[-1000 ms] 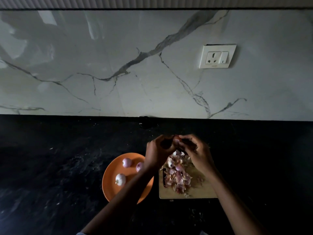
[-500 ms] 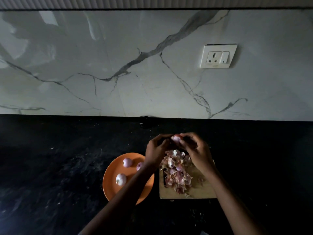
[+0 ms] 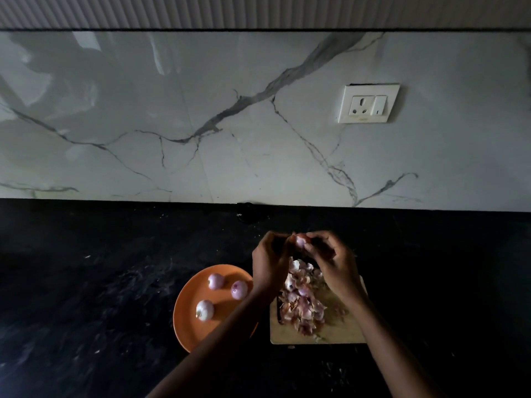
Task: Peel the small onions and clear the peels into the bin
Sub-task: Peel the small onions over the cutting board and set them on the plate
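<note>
Lower centre-left, 3 peeled small onions point(image 3: 216, 281) sit on the orange plate point(image 3: 189, 326). Right of them, the left hand point(image 3: 270, 265) and right hand point(image 3: 333, 262) pinch 1 onion point(image 3: 300, 240) above the peel pile point(image 3: 301, 303) on the cutting board point(image 3: 342, 331). Light, firm and probably slick; its papery skin should lift best at the tip.

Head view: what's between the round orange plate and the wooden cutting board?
In the head view, the left hand and its forearm cross between the round orange plate and wooden cutting board; otherwise only black countertop.
</note>
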`<state>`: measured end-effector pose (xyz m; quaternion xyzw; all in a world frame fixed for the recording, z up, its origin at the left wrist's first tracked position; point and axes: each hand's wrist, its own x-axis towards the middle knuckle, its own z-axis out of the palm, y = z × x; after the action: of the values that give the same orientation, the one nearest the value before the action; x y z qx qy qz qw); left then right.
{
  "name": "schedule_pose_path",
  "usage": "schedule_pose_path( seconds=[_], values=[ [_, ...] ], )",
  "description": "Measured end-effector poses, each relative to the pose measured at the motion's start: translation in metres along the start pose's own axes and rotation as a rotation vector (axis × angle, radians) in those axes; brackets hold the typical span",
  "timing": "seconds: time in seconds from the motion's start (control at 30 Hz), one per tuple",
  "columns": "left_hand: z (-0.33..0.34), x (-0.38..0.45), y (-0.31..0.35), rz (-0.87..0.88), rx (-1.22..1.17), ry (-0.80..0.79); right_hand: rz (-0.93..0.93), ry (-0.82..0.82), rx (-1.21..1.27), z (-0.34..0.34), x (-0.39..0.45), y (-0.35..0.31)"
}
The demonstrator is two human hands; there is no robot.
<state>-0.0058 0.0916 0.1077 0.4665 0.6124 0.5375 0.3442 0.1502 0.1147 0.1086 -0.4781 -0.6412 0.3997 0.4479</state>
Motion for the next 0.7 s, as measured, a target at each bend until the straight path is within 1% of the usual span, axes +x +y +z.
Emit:
schedule_pose_path(
  seconds=[0.07,0.17,0.27,0.33,0.4,0.5,0.6,0.7],
  values=[
    [0.003,0.000,0.001,-0.029,0.019,0.039,-0.007,0.009,0.000,0.001,-0.001,0.000],
    [0.001,0.003,0.002,-0.141,-0.057,-0.013,0.019,0.043,0.069,0.001,0.000,-0.001],
    [-0.003,0.008,-0.001,-0.085,0.046,-0.073,0.051,0.045,0.147,-0.003,0.003,0.001],
    [-0.006,0.012,-0.002,-0.071,0.062,-0.113,0.046,0.031,0.174,-0.007,0.005,0.004],
    [-0.008,0.015,0.003,-0.106,-0.020,-0.176,0.028,0.032,0.154,-0.010,0.006,0.003],
    [-0.004,0.015,0.015,-0.157,-0.140,-0.292,-0.008,0.017,0.021,-0.012,0.007,0.000],
    [-0.001,0.014,0.017,-0.165,-0.150,-0.269,-0.011,0.001,0.015,-0.010,0.006,-0.004],
    [0.000,0.015,0.016,-0.231,-0.234,-0.234,-0.031,0.003,0.031,-0.008,0.005,-0.007]
  ],
)
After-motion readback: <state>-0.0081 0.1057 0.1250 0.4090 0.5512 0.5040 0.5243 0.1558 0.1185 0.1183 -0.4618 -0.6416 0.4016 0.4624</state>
